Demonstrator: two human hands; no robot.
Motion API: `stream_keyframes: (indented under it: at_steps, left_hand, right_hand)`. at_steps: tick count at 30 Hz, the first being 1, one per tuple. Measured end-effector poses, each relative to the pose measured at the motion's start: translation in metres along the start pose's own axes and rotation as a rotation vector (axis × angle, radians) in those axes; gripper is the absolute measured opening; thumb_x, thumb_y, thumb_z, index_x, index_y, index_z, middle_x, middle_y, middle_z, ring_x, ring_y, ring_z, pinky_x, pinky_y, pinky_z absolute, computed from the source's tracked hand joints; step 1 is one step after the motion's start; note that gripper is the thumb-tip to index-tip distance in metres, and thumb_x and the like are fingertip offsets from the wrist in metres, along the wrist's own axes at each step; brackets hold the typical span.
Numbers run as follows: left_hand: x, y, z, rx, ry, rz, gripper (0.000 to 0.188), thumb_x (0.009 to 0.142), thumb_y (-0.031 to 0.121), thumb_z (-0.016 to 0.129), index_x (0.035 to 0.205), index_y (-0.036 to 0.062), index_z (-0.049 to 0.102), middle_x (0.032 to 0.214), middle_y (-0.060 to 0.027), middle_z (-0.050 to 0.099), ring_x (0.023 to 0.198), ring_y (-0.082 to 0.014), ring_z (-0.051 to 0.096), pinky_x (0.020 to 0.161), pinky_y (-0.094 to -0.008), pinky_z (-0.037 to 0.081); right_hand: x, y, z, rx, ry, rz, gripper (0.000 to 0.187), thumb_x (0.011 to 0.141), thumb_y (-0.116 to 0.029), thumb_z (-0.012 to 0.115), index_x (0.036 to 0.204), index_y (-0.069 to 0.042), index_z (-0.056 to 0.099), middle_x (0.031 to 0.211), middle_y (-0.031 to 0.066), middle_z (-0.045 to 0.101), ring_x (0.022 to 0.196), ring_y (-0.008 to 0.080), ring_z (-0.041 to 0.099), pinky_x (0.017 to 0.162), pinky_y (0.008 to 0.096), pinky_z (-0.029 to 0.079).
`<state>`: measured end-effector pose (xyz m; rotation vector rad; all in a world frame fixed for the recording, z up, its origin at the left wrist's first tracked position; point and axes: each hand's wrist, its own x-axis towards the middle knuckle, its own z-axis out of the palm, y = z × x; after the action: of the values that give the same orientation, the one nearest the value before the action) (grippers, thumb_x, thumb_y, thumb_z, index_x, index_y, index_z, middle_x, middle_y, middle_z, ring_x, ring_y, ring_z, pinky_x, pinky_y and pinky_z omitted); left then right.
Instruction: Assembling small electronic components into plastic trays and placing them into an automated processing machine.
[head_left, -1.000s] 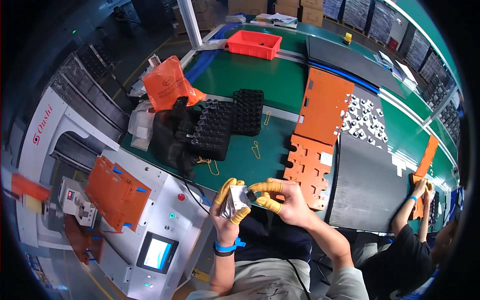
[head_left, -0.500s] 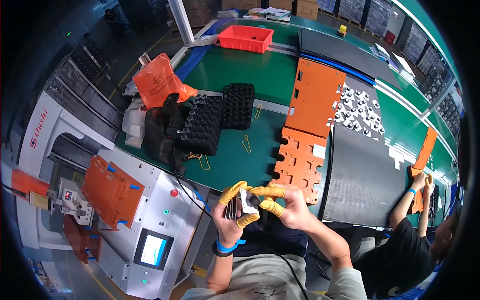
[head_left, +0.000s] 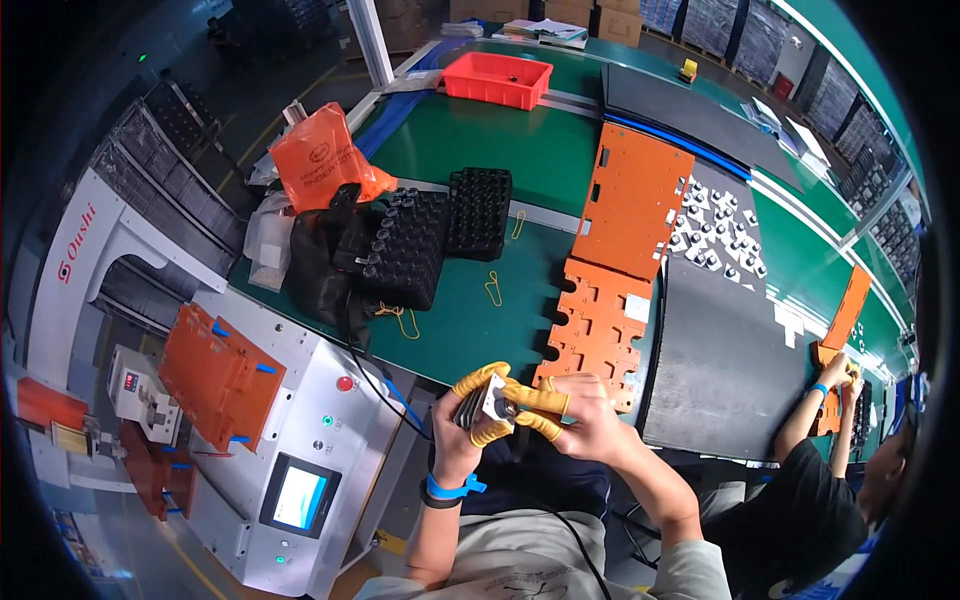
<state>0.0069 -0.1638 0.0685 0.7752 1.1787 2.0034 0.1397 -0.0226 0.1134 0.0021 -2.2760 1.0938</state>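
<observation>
Yellow finger covers sit on the fingertips of both my hands. My left hand [head_left: 458, 440] is closed around a stack of thin square plates [head_left: 467, 411], whose front one is a white plate [head_left: 493, 396] facing right. Against that face is a small dark round part [head_left: 511, 408], partly covered by fingers. The thumb and fingers of my right hand [head_left: 590, 415] pinch at this part. A blue wrist strap [head_left: 455, 490] is on my left wrist. Below the bench's front edge, the hands are held close together in front of my body.
An orange slotted fixture [head_left: 597, 325] lies ahead, beside a black mat [head_left: 710, 360] and several white pieces with black round parts [head_left: 715, 230]. Black trays of round parts [head_left: 408, 245] stand left of it. A machine with a screen [head_left: 300, 497] is at left; a co-worker [head_left: 810, 500] works at right.
My right fingers have closed further over the dark round part, hiding more of it. The plate stack has tilted slightly in my left hand. The whole view has shifted a little.
</observation>
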Motion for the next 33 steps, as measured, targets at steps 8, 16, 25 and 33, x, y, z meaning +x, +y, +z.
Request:
stream_keyframes:
  at_steps: [8,16,25,33]
  left_hand:
    - [0.010,-0.017,0.015,0.124,0.195,-0.091,0.055,0.079,0.005,0.086,0.128,-0.0031,0.062,0.122,-0.0077,0.066,0.110,-0.0148,0.062,0.095,-0.0296,0.051]
    - [0.016,-0.050,0.038,0.098,0.145,-0.224,0.054,0.084,0.011,0.083,0.132,-0.0024,0.060,0.120,-0.0086,0.068,0.111,-0.0146,0.061,0.100,-0.0307,0.048]
    - [0.035,-0.059,0.016,0.063,0.189,-0.191,0.041,0.092,0.016,0.076,0.128,0.0019,0.064,0.110,-0.0026,0.072,0.080,-0.0005,0.059,0.055,-0.0158,0.042]
    - [0.039,-0.062,-0.002,0.012,0.233,-0.194,0.032,0.099,0.017,0.067,0.127,0.0019,0.063,0.117,-0.0071,0.071,0.104,-0.0111,0.068,0.055,-0.0182,0.046]
  right_hand:
    - [-0.001,-0.008,0.016,-0.409,0.077,0.174,0.047,0.071,-0.011,0.083,0.114,0.001,0.068,0.085,0.0091,0.057,0.071,0.0275,0.057,0.058,0.0388,0.048]
    - [-0.047,0.038,0.005,-0.591,0.445,0.342,0.029,0.075,-0.002,0.076,0.104,-0.002,0.072,0.076,0.0097,0.064,0.060,0.0253,0.061,0.055,0.0360,0.049]
    - [-0.103,0.110,-0.057,-0.196,0.867,1.091,0.029,0.095,-0.015,0.066,0.108,0.011,0.072,0.082,0.0119,0.074,0.073,0.0097,0.062,0.065,0.0299,0.050]
    - [-0.107,0.132,-0.050,-0.272,0.679,1.178,0.037,0.094,-0.026,0.069,0.079,0.007,0.070,0.062,0.0006,0.058,0.060,0.0068,0.048,0.052,0.0305,0.040]
